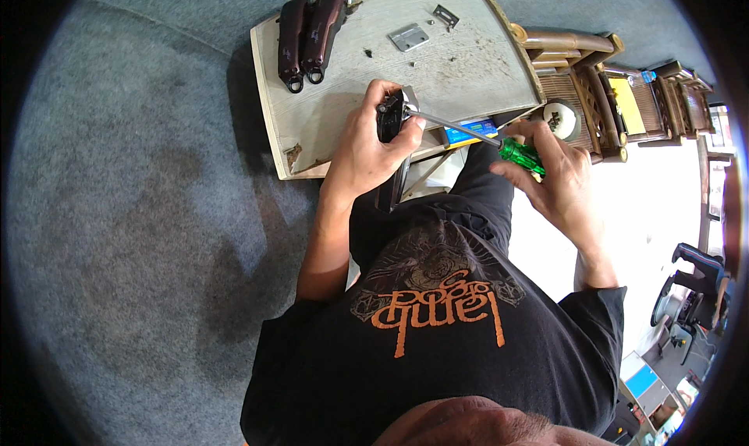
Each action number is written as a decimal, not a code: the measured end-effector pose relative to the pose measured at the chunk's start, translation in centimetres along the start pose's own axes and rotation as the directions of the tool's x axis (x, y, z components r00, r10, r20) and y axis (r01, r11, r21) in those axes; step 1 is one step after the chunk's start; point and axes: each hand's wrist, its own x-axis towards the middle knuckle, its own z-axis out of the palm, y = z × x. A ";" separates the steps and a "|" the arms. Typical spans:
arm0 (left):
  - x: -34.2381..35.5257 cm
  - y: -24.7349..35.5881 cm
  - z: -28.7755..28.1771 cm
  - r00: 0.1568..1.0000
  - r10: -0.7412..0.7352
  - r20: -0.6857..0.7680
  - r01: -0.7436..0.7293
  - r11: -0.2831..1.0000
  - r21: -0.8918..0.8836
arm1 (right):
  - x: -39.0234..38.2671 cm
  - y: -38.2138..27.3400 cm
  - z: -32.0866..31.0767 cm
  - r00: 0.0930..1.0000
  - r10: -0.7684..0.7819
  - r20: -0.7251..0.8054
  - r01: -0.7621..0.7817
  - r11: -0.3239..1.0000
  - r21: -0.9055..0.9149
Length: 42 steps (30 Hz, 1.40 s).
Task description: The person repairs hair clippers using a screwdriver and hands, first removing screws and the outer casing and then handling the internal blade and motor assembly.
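Note:
My left hand [367, 146] is closed around a dark hair clipper [388, 122], its metal head end up and its body running down below the palm. My right hand [558, 173] grips the green handle of a screwdriver [521, 154]. The screwdriver's long shaft slants up to the left, and its tip reaches the clipper's head beside my left thumb; whether it sits in a screw is too small to tell. Beyond, on the small table [468, 79], lie a flat metal clipper blade [408, 37], a smaller dark-slotted metal piece [446, 16] and several tiny parts.
Two maroon clipper bodies [314, 37] lie side by side at the table's far left. Cut hair is scattered over the tabletop. A blue and yellow box [470, 132] sits under its near edge. Bamboo chairs [573, 48] stand to the right, one with a round white item [561, 122].

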 end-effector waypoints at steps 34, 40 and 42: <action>0.1 0.2 -0.5 0.993 -0.081 0.091 0.105 0.947 -0.303 | 0.9 1.8 1.3 0.844 0.146 0.516 -0.491 0.597 0.635; 0.6 0.2 -1.6 0.969 -0.247 -0.003 0.184 0.729 -0.659 | 5.9 4.0 4.7 0.949 0.236 -0.208 -0.212 0.968 0.132; 0.5 -0.1 -1.8 0.969 -0.246 -0.011 0.171 0.704 -0.689 | 7.6 5.4 6.3 0.948 0.096 -0.303 -0.100 0.995 0.001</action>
